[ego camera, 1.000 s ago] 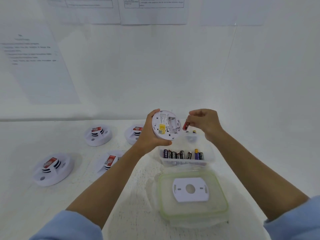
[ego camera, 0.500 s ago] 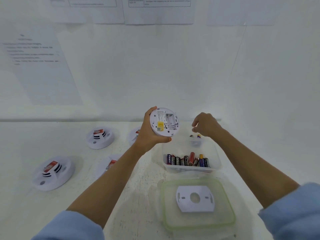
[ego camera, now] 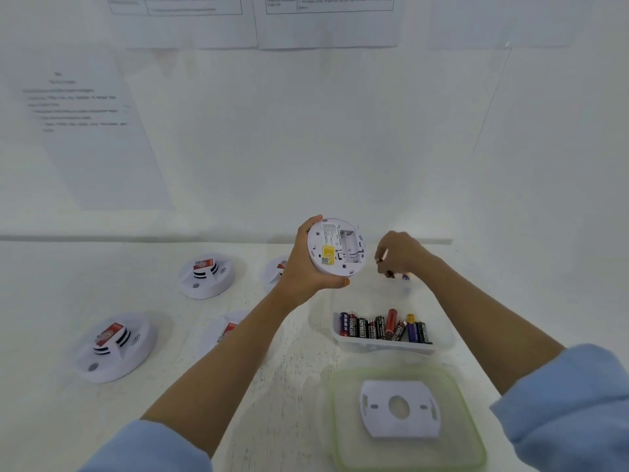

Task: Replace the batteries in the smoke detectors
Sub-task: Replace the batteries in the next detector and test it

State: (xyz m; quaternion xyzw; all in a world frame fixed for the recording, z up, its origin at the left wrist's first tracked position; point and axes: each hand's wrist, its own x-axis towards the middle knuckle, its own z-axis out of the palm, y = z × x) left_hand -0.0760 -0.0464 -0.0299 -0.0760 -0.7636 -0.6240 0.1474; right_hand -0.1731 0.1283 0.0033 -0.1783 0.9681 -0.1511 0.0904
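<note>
Over the far end of the clear plastic tub [ego camera: 442, 345] your right hand [ego camera: 400, 255] now curls at the spare batteries [ego camera: 405, 276] (can't tell if it's got one), the red battery [ego camera: 391, 321] you pulled is dumped in, and your left hand [ego camera: 303, 270] grips the round white plastic smoke detector [ego camera: 335, 248], bay looking empty, so fresh cells next.

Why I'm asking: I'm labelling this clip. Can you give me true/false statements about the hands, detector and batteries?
1. The left hand holds a smoke detector, its back toward the camera. True.
2. A white mounting plate lies on the green-rimmed lid. True.
3. The batteries lie on that lid too. False: they lie in the clear container.
4. The right hand rests on the lid. False: it is over the container's far end.
</note>
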